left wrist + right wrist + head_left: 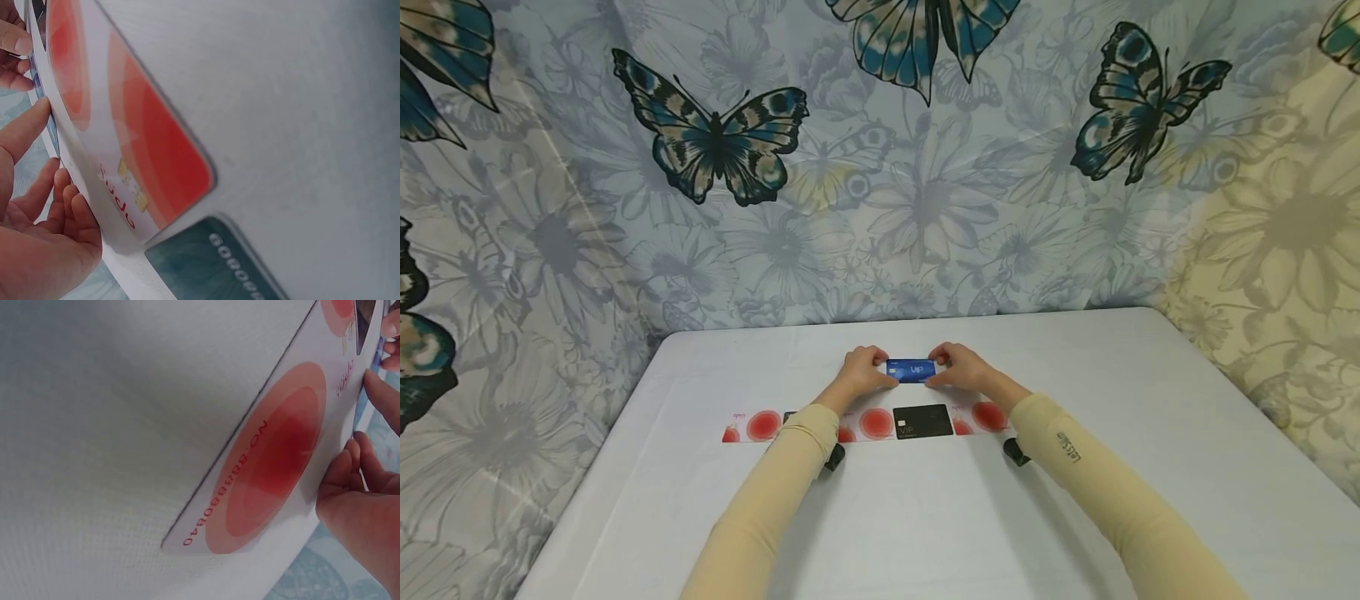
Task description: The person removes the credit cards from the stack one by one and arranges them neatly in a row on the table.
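Both hands are at a blue card marked VIP (912, 371), flat at the table's far middle. My left hand (863, 372) grips its left end with thumb and fingers; my right hand (961, 369) grips the right end in the same way. Nearer to me, a row of cards runs left to right. It has a red-and-white card (763, 425) at the left, a dark card mostly behind the left forearm, another red-and-white card (876, 423), a black VIP card (922, 422), and a red-and-white card (988, 416) partly behind the right sleeve.
A white cloth covers the table (917, 525). Its far edge meets a butterfly-patterned fabric backdrop (925, 208). A dark wrist camera (1017, 452) sits below the right sleeve, and another (835, 457) below the left one.
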Demonstrator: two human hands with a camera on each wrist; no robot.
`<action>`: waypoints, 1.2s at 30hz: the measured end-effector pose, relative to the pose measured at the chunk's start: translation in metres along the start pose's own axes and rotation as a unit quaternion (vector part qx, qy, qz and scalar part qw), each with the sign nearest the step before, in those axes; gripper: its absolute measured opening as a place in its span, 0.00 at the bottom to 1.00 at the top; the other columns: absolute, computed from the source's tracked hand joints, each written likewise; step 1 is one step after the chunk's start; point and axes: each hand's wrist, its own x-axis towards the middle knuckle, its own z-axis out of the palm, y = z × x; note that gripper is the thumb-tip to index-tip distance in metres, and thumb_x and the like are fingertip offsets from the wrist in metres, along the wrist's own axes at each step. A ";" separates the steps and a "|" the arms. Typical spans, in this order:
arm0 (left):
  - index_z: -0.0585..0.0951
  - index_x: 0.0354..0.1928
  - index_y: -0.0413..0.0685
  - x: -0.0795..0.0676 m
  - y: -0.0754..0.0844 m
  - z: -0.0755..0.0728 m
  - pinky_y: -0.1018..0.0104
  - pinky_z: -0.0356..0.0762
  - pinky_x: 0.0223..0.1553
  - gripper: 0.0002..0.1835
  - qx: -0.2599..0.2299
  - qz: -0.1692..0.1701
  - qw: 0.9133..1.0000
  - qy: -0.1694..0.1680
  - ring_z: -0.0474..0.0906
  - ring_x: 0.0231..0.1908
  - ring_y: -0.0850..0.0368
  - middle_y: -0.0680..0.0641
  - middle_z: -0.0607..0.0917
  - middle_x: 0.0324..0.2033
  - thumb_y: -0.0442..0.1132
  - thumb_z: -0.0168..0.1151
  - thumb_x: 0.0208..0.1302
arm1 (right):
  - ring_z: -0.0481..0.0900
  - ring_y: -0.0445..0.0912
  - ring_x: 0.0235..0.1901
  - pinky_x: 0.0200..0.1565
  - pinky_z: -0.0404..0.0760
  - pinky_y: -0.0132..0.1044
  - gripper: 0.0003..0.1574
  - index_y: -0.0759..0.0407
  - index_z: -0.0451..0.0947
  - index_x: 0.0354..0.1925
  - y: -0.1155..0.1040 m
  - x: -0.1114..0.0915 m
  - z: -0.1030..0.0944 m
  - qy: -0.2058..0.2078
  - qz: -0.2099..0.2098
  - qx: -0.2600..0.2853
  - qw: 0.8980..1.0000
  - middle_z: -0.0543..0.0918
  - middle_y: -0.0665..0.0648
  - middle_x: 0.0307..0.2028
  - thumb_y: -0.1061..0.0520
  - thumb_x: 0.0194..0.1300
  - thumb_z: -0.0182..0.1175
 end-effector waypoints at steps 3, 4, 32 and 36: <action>0.78 0.54 0.41 -0.001 0.000 0.000 0.57 0.69 0.54 0.26 -0.007 0.001 1.000 0.005 0.69 0.50 0.47 0.44 0.78 0.45 0.41 0.74 0.53 | 0.67 0.52 0.43 0.48 0.68 0.43 0.31 0.70 0.71 0.55 0.000 -0.001 0.001 0.007 -0.007 0.005 1.000 0.72 0.61 0.42 0.60 0.58 0.70; 0.78 0.54 0.41 -0.001 0.001 0.001 0.57 0.68 0.54 0.26 -0.010 0.000 1.000 0.006 0.68 0.50 0.47 0.44 0.78 0.44 0.41 0.74 0.53 | 0.68 0.52 0.43 0.48 0.68 0.43 0.31 0.70 0.71 0.55 0.000 -0.001 0.001 0.010 -0.010 0.005 1.000 0.72 0.61 0.42 0.60 0.57 0.70; 0.72 0.53 0.44 -0.014 -0.003 0.002 0.60 0.74 0.41 0.31 -0.077 0.040 0.994 0.064 0.74 0.33 0.53 0.45 0.80 0.33 0.31 0.77 0.47 | 0.68 0.49 0.37 0.40 0.68 0.39 0.36 0.62 0.66 0.57 0.004 -0.011 0.014 0.080 -0.100 0.014 0.992 0.76 0.58 0.39 0.63 0.54 0.72; 0.72 0.54 0.46 -0.018 -0.008 0.000 0.61 0.75 0.42 0.31 -0.082 0.051 0.993 0.071 0.75 0.34 0.55 0.47 0.79 0.33 0.31 0.77 0.48 | 0.69 0.51 0.39 0.41 0.68 0.39 0.35 0.63 0.67 0.57 0.000 -0.014 0.016 0.091 -0.118 0.024 0.989 0.76 0.59 0.39 0.64 0.53 0.72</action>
